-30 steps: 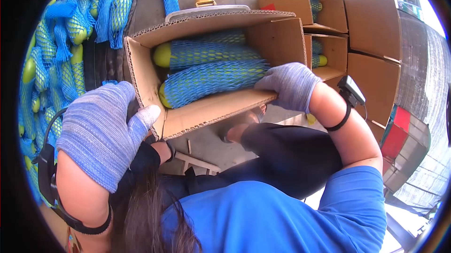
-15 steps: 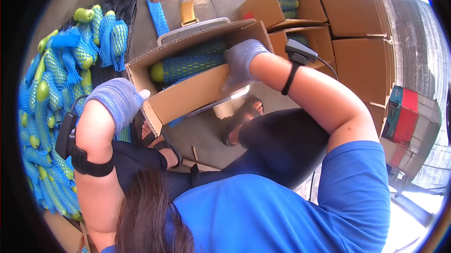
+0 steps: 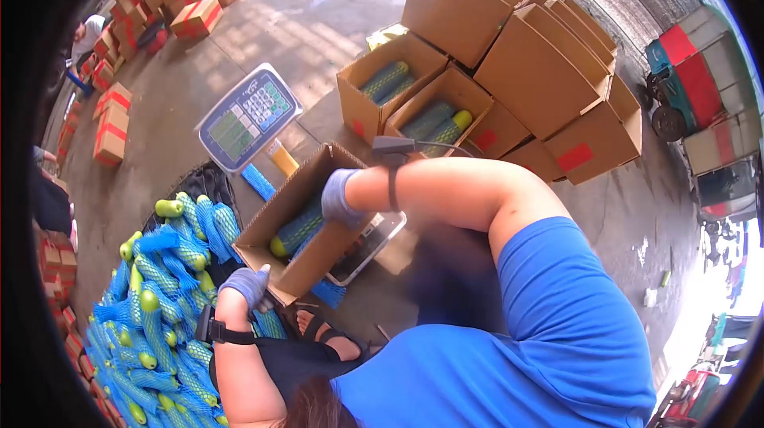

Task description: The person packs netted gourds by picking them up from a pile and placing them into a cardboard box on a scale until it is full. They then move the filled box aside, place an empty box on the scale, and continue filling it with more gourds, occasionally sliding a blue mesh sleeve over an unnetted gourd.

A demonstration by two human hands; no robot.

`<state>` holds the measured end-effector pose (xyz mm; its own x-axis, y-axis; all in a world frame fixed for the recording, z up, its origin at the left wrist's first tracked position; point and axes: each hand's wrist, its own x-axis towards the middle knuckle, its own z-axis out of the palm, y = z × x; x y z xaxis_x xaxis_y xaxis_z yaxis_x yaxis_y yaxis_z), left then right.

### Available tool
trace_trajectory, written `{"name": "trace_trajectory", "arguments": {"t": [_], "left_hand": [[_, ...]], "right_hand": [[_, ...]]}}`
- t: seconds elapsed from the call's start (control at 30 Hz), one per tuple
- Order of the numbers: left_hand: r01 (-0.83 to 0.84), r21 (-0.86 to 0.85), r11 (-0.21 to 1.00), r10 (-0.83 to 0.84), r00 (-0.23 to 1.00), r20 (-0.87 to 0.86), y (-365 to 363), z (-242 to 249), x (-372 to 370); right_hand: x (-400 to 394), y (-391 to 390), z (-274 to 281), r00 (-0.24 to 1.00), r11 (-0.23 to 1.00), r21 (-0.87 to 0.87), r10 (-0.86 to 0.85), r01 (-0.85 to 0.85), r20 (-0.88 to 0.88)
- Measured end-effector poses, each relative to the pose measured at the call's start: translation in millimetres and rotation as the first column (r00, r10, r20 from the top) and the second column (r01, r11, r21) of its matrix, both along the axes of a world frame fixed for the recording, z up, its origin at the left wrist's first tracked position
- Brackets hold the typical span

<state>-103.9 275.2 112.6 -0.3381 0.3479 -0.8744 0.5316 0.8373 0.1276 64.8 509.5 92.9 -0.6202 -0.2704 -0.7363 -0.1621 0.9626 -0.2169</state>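
Note:
An open cardboard box (image 3: pixel 306 275) stands tilted in front of me, partly over the scale platform (image 3: pixel 382 239). Inside it lies at least one long green gourd (image 3: pixel 298 233) in blue foam netting. My right hand (image 3: pixel 341 199), in a grey-blue knit glove, is closed over the box's right end wall, its fingers partly hidden inside. My left hand (image 3: pixel 248 289), gloved alike, grips the near left corner of the same box. Close to that hand, a pile of netted green gourds (image 3: pixel 155 309) covers the left side.
The scale's display (image 3: pixel 248 116) stands just beyond the box. Ahead to the right are two open boxes of netted gourds (image 3: pixel 434 122) and several stacked open cartons (image 3: pixel 545 54). Red-taped boxes (image 3: pixel 197 17) and people are at the far left. A parked vehicle (image 3: pixel 692 70) is at right.
My view has swung up and to the right, showing more floor and cartons. Both hands stay on the box, which now sits more slanted, with more of the scale platform showing. My right leg is blurred.

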Motion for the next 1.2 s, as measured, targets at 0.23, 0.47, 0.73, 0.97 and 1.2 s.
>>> {"name": "trace_trajectory", "arguments": {"t": [0.23, 0.47, 0.73, 0.97, 1.2], "left_hand": [[0.018, 0.105, 0.994, -0.010, 0.997, -0.073, -3.9, -5.6, 5.9], [0.312, 0.175, 0.934, -0.216, 0.882, -0.419, -8.6, -26.5, -8.1], [-0.054, 0.814, 0.578, 0.057, 0.998, 0.026, 16.8, 81.0, -48.1], [0.038, 0.786, 0.617, 0.052, 0.995, -0.089, 167.9, 147.7, -52.9], [0.876, 0.039, 0.481, -0.476, 0.298, -0.827, 430.4, 176.7, 10.8]], "right_hand": [[52.5, 10.5, 96.3, 0.744, 0.856, -0.104, -0.494, 0.506, -0.450], [100.3, 35.3, 23.5, 0.513, 0.546, -0.063, -0.816, 0.836, -0.266], [139.6, 73.2, 140.8, 0.396, 0.519, -0.254, -0.823, 0.816, -0.407], [191.1, 137.9, 196.9, 0.097, 0.390, -0.405, -0.808, 0.827, -0.581], [254.4, 211.7, 169.1, -0.369, 0.039, -0.542, -0.691, 0.840, -0.621]]}}
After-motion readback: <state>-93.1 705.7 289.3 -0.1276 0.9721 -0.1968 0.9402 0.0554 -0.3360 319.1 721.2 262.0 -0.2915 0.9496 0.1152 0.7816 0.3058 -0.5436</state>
